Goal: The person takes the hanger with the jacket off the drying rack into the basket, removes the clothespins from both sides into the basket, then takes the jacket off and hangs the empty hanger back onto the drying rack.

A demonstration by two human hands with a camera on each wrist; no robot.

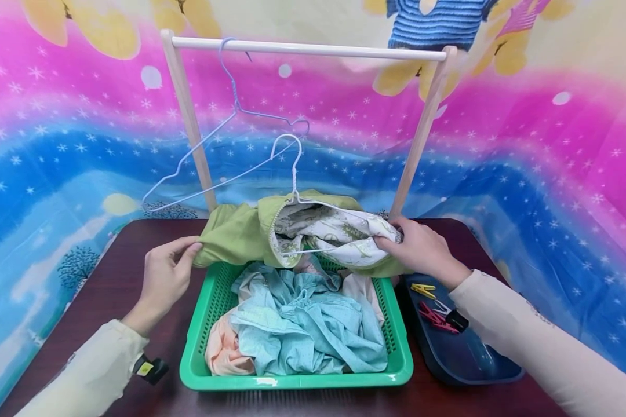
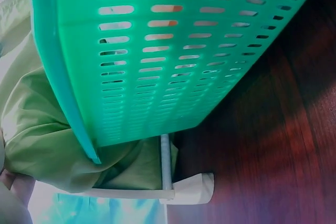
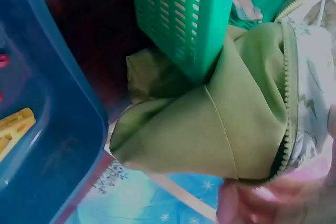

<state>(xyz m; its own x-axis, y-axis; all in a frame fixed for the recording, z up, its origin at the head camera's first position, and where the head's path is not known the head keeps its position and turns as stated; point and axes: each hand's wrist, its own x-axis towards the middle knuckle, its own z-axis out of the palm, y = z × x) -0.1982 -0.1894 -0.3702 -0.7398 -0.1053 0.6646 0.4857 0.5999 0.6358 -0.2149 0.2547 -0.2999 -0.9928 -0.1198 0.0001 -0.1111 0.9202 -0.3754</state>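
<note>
A green zip jacket (image 1: pixel 235 234) with a white printed lining lies spread above the back of the green basket (image 1: pixel 297 382). Inside its opening sits a white wire hanger (image 1: pixel 295 168), hook pointing up. My left hand (image 1: pixel 164 281) pinches the end of the left sleeve between thumb and fingers. On the other side, my right hand (image 1: pixel 422 249) grips the jacket's open front edge, thumb on the lining. In the right wrist view, the zipper teeth and a green sleeve (image 3: pixel 173 135) hang beside the basket wall. Teal clothing (image 1: pixel 313 330) and peach clothing (image 1: pixel 229 347) fill the basket.
Behind the jacket stands a rack with a white rail (image 1: pixel 313 49) and wooden legs. A lavender wire hanger (image 1: pixel 235 95) hangs from its left part. Right of the basket, a dark blue tray (image 1: pixel 480 362) holds yellow (image 1: pixel 422 289) and red clothespins (image 1: pixel 435 318) on the dark table.
</note>
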